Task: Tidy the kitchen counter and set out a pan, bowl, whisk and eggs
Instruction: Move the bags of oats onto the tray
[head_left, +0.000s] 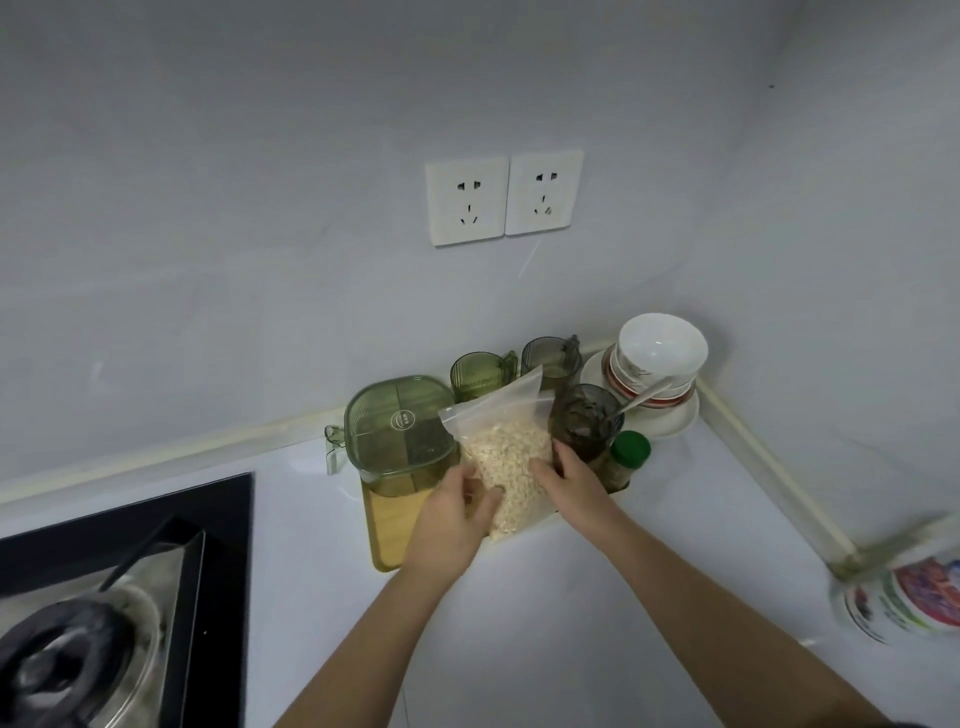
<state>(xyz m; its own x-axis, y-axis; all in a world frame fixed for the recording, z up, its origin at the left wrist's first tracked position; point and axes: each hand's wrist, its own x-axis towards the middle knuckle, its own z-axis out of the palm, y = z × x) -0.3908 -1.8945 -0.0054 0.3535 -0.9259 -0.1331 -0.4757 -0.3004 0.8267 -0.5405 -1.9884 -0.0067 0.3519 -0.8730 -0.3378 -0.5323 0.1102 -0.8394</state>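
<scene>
You are tidying, left hand (457, 514) and right hand (574, 483) fingers gripping a bag (506, 457) on the tray (387, 530); whisk and eggs are not showing.

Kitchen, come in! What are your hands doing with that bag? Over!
Left hand and right hand both hold the bag of oats, upright at the wooden tray. Green container crowds its left, dark cup and green-capped jar its right.
</scene>
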